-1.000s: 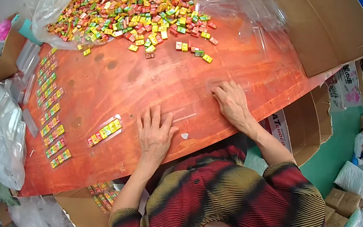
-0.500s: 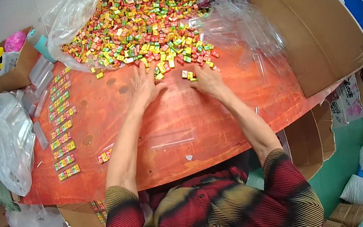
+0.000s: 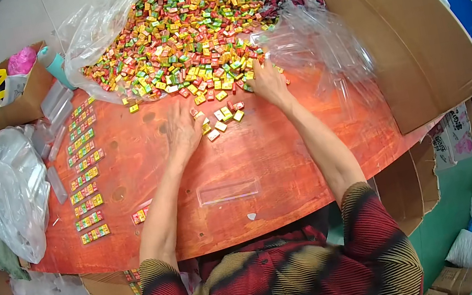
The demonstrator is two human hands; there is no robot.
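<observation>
Near the far edge of the table, both hands lie spread and flat: left hand and right hand rake loose candies from the heap. Candies look light, hard and slippery; best pinched singly by the sides.

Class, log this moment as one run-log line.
left hand: flat by loose candies | right hand: at candy pile edge | empty sleeve: near table edge

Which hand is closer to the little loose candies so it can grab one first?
Left, probably. The left hand lies flat on the table right beside the few loose candies, its fingertips almost touching them. The right hand reaches further up, at the edge of the big candy pile.
</observation>
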